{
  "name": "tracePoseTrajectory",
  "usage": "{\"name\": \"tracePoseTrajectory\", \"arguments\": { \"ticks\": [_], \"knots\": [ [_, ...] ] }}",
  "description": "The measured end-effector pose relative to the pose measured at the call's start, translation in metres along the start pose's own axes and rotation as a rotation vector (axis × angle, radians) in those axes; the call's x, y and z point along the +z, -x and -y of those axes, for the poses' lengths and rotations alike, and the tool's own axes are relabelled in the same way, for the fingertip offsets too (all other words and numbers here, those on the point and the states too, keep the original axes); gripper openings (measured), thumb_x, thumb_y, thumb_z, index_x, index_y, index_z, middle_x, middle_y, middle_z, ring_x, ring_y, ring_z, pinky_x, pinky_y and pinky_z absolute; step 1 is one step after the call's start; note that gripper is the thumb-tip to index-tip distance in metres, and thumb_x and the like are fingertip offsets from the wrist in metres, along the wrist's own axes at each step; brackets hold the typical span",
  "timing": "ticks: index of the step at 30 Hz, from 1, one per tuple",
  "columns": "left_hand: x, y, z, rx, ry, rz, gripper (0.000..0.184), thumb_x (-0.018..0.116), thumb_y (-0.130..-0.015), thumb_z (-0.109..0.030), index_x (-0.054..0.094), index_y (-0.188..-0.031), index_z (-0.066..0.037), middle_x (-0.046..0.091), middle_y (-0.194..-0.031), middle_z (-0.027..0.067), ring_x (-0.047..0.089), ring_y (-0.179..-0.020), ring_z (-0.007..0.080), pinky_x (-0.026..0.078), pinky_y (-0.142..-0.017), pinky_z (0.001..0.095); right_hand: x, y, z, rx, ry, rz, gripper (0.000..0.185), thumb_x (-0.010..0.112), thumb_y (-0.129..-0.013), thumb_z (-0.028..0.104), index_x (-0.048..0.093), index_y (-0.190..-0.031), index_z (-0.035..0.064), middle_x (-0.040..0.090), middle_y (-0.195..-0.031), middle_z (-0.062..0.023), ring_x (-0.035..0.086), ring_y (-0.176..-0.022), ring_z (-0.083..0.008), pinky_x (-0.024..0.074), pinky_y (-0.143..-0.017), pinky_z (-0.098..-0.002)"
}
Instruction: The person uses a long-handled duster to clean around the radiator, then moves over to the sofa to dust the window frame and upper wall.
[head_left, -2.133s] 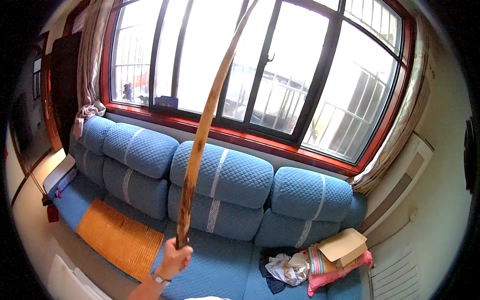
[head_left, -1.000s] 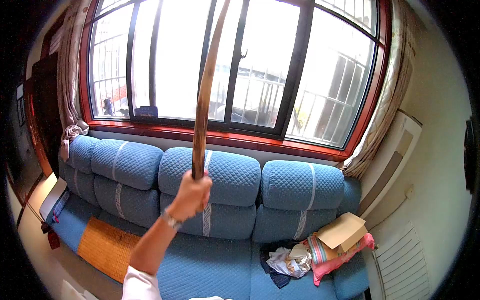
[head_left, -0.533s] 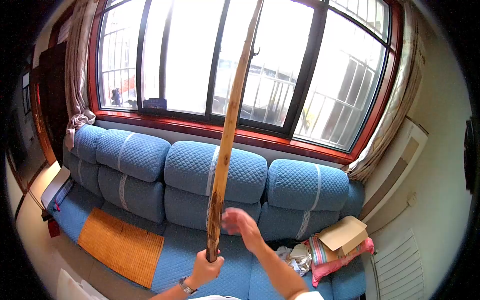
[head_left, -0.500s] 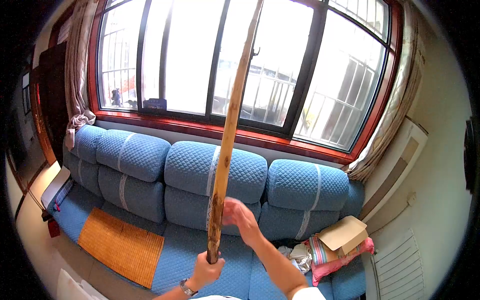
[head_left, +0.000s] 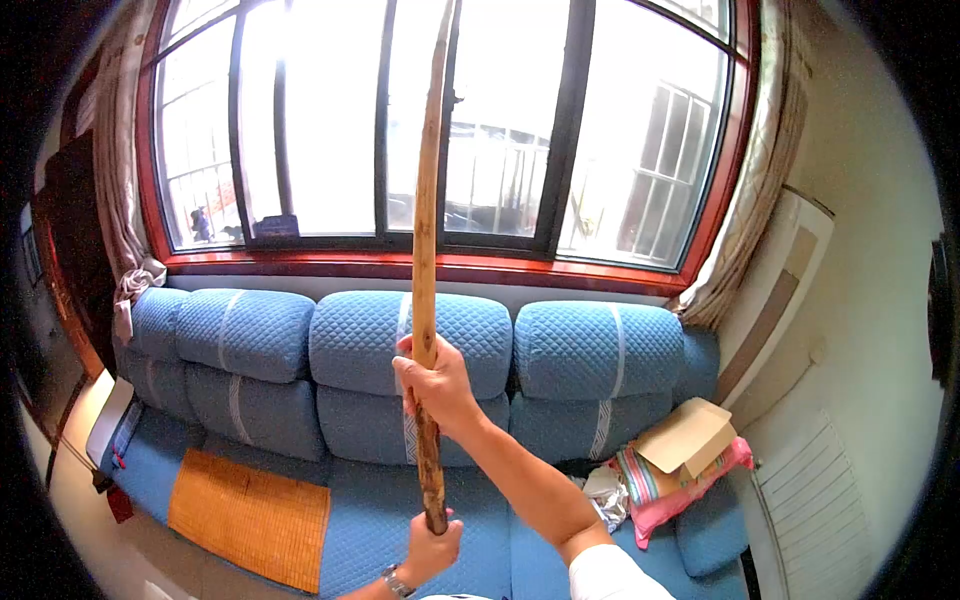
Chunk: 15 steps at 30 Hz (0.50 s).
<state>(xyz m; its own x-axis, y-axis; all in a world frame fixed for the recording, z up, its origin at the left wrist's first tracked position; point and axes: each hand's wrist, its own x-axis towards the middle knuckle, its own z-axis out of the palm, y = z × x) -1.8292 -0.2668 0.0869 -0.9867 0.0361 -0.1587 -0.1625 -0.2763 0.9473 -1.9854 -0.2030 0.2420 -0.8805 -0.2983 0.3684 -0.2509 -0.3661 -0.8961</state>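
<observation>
A long, slightly curved wooden stick (head_left: pixel 424 230) stands almost upright in front of me, pale above and darker and blotched toward its lower end. Its tip reaches the top edge of the view. My left hand (head_left: pixel 433 545), with a watch on its wrist, is closed round the bottom end. Higher up, my right hand (head_left: pixel 436 382) wraps round the stick, level with the sofa's backrest cushions. Behind both hands is the blue quilted sofa (head_left: pixel 260 420).
A barred window (head_left: pixel 500 262) with a red frame spans the wall behind the sofa. An orange woven mat (head_left: pixel 250 520) lies on the seat at left. At right are crumpled cloth (head_left: pixel 606 495), a pink-edged striped pillow (head_left: pixel 640 480) and a cardboard box (head_left: pixel 685 437).
My right hand has moved onto the stick from beside it and closed round it. My left hand still holds the bottom end. The view has shifted, and the stick looks more upright.
</observation>
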Motion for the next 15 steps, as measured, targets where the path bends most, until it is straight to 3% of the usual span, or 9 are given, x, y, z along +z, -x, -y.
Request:
{"name": "tracePoseTrajectory", "arguments": {
  "ticks": [2,7,15],
  "knots": [
    [0.012,-0.01,0.009,-0.024,-0.007,0.093,0.019,0.058,-0.079,-0.005,0.044,-0.091,-0.001,0.048,-0.052,-0.0003,0.048,-0.039,0.0077,0.038,-0.035,0.0233,-0.014,0.005,0.008,-0.047,0.033,-0.05,0.014,0.054,-0.083,0.005,0.045,-0.092,0.0012,0.048,-0.056,-0.0023,0.047,-0.037,-0.0085,0.041,-0.036,-0.0217],
    [0.019,-0.007,0.014,0.024,-0.102,0.126,0.019,0.058,-0.078,-0.005,0.045,-0.091,-0.001,0.05,-0.052,-0.0002,0.049,-0.04,0.008,0.039,-0.036,0.0231,-0.026,0.015,0.013,-0.082,0.025,-0.059,0.015,0.055,-0.082,0.004,0.045,-0.092,0.0013,0.048,-0.057,-0.0022,0.048,-0.038,-0.0082,0.0408,-0.036,-0.0211],
    [-0.001,-0.013,0.015,0.216,-0.309,0.082,0.017,0.061,-0.076,-0.011,0.047,-0.072,-0.002,0.043,-0.054,-0.0006,0.039,-0.05,0.0066,0.035,-0.044,0.0278,-0.036,0.013,0.011,-0.083,-0.015,-0.126,0.016,0.055,-0.084,0.005,0.044,-0.095,0.0005,0.048,-0.062,-0.0039,0.052,-0.041,-0.012,0.0414,-0.035,-0.022]
  ]
}}
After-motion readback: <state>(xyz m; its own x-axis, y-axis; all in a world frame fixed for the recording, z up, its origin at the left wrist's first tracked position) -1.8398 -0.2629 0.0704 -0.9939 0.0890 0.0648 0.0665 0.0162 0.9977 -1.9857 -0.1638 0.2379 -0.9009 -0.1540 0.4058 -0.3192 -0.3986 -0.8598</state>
